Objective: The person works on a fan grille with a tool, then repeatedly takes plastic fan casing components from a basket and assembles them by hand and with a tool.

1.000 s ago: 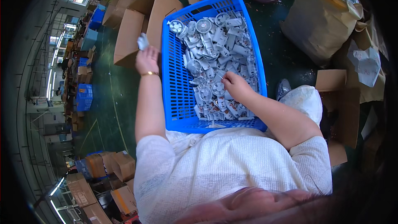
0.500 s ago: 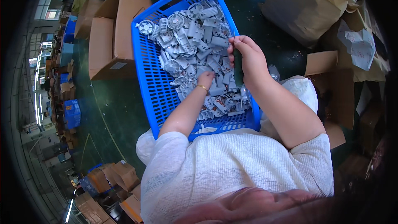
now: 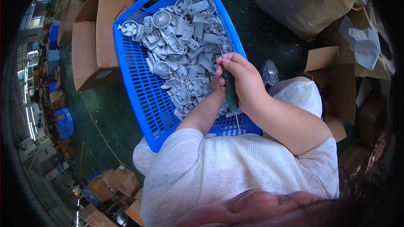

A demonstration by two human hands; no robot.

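Note:
A blue plastic basket in front of me is filled with grey-white handheld fan parts. Among them lie round fan heads and loose housing pieces. My right hand is closed around the green handle of a screwdriver, held over the basket's right side. Thin metal shows at both ends of that handle. My left hand reaches low among the parts, just left of the screwdriver. Its fingers are largely hidden behind my right hand, so what it holds cannot be seen.
An open cardboard box stands left of the basket, with another open box at the right. A large tan sack is at the far right. My shoe rests on the green floor beside the basket.
My right hand has moved left and down with the screwdriver, from the basket's rim to over the parts. My left hand has shifted right, close to it. The basket sits farther left in view.

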